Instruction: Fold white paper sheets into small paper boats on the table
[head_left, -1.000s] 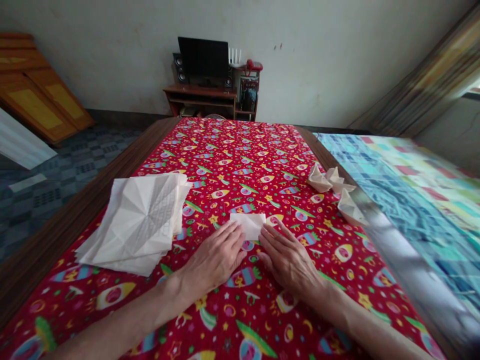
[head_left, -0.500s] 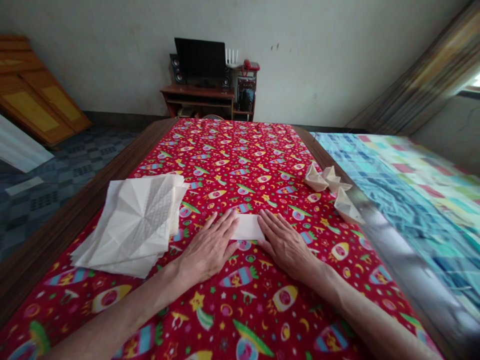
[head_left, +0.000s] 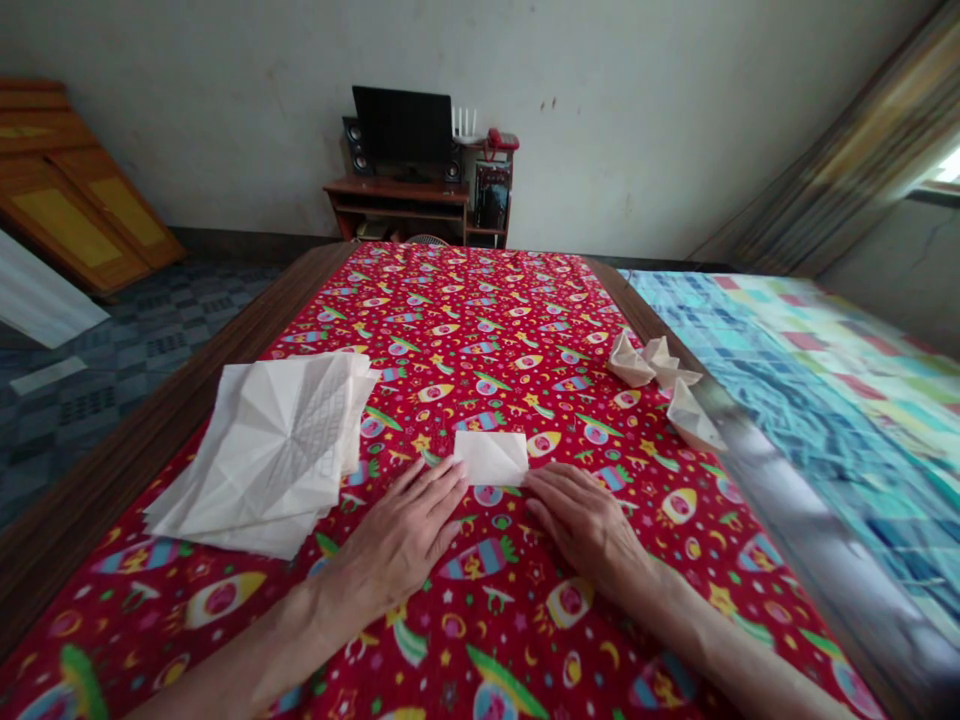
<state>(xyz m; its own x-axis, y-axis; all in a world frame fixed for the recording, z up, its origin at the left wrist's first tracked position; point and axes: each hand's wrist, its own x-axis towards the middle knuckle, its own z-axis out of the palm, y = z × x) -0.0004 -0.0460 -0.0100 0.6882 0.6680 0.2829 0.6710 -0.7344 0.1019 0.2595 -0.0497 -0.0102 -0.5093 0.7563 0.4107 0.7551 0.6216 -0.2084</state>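
Observation:
A small folded white paper (head_left: 491, 457) lies flat on the red patterned cloth (head_left: 480, 340), with faint creases across it. At its lower left edge rest the fingertips of my left hand (head_left: 411, 525), fingers stretched out and palm down. My right hand (head_left: 589, 518) lies at the lower right corner, its fingers extended and their tips touching the paper or just beside it. A pile of creased paper sheets (head_left: 262, 440) sits on the left of the cloth. Over on the right stand folded paper boats (head_left: 694, 415), three in all.
The cloth covers a table with a dark wooden edge (head_left: 247, 310). A bed (head_left: 795, 390) with blue and checked covers adjoins the right side. Beyond the far end, a desk (head_left: 397, 190) holds a monitor (head_left: 403, 125). A wooden cabinet (head_left: 82, 190) stands at the left.
Both hands have drawn back toward me and off the top of the paper, which now shows almost whole. The pile and the boats stay in place.

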